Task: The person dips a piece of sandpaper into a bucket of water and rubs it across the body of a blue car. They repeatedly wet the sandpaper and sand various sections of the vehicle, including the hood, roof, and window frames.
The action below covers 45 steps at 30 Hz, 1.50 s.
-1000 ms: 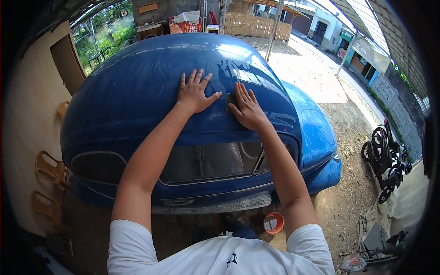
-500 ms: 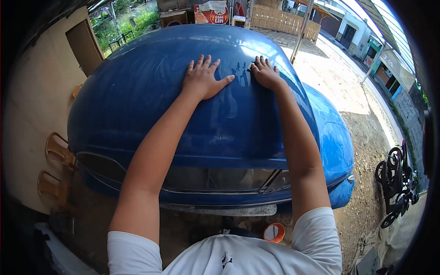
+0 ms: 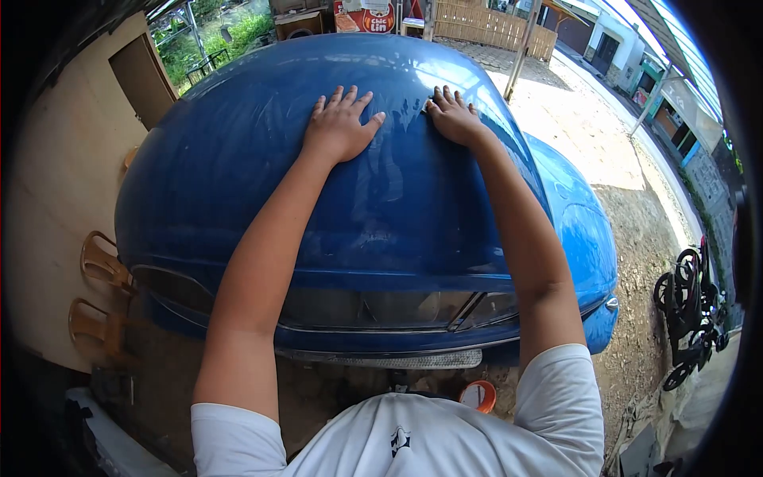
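Note:
My left hand [image 3: 342, 127] rests flat on the rounded blue car roof [image 3: 238, 175], fingers spread, holding nothing. To its right, my right hand [image 3: 455, 118] presses on the same roof with its fingers slightly bent. A small dark and pale edge shows at the left side of those fingers; the thing itself is mostly hidden under the hand. Smeared wet-looking marks lie on the paint between both hands. Below the roof run the car's side windows [image 3: 373, 308].
An orange bucket [image 3: 489, 396] stands on the ground by my body. Brown plastic chairs [image 3: 95, 326] line the wall at left. A dark motorcycle or bicycle [image 3: 687, 306] is at far right. A post [image 3: 520, 63] rises beyond the car.
My left hand has slid a little to the left and up the roof. My right hand has shifted slightly left and up too. The view has moved a little.

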Tool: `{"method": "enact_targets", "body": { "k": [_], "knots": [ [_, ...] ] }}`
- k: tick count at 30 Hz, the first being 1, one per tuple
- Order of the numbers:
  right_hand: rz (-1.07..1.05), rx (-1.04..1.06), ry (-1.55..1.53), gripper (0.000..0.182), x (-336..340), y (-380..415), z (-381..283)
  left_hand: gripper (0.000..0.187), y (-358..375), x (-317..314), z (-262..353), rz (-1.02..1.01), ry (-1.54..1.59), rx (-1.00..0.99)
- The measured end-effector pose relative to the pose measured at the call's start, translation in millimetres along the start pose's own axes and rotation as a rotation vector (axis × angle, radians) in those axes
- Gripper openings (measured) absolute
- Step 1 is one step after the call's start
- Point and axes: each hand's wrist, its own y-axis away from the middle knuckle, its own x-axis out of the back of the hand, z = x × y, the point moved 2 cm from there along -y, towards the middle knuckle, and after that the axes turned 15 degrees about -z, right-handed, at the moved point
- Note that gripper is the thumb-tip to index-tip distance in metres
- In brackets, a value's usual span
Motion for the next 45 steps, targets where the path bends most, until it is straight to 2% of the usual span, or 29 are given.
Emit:
{"method": "enact_targets", "body": {
  "k": [4,5,8,10,15,18,22,25,28,30,33,36,39,43,45],
  "knots": [
    [0.005,0.374,0.072,0.072,-21,66,-61,0.064,-5,-4,-5,0.033,0.022,-0.021],
    [-0.044,0.356,0.111,0.072,-18,85,-62,0.063,-7,-5,-7,0.047,0.016,-0.022],
    [-0.015,0.311,0.059,0.071,-14,61,-32,0.062,-7,-11,-7,0.078,0.006,-0.019],
    [0.033,0.186,0.081,0.073,-10,8,-9,0.063,-6,-14,-7,0.098,-0.009,-0.021],
    [-0.072,0.032,0.058,0.072,13,-73,-22,0.062,-9,-14,-9,0.122,-0.02,-0.019],
    [-0.015,0.129,0.115,0.07,1,-66,-20,0.062,-8,-19,-9,0.134,-0.036,-0.029],
    [0.07,0.374,0.098,0.069,-28,19,-36,0.062,-11,-22,-9,0.16,-0.035,-0.027],
    [0.063,0.33,0.081,0.069,-26,36,-43,0.061,-13,-20,-8,0.17,-0.028,-0.032],
    [-0.042,0.226,0.36,0.069,-1,-28,-39,0.062,-7,-26,-11,0.138,-0.014,-0.043],
    [-0.035,0.091,0.126,0.069,9,-72,-43,0.061,-12,-15,-10,0.144,-0.021,-0.061],
    [-0.024,0.032,0.11,0.069,8,-90,-54,0.062,-6,-13,-10,0.129,0.001,-0.053],
    [-0.011,0.24,0.288,0.068,-6,-46,-59,0.064,-8,-12,-9,0.122,0.026,-0.066],
    [0.018,0.322,0.12,0.068,-19,17,-62,0.07,-10,-21,-11,0.115,0.072,-0.059],
    [-0.007,0.348,0.202,0.07,-9,-6,-65,0.085,-8,-11,-9,0.104,0.086,-0.055],
    [-0.146,0.292,0.36,0.069,8,-32,-76,0.092,-4,-11,-7,0.095,0.101,-0.053]
  ]
}}
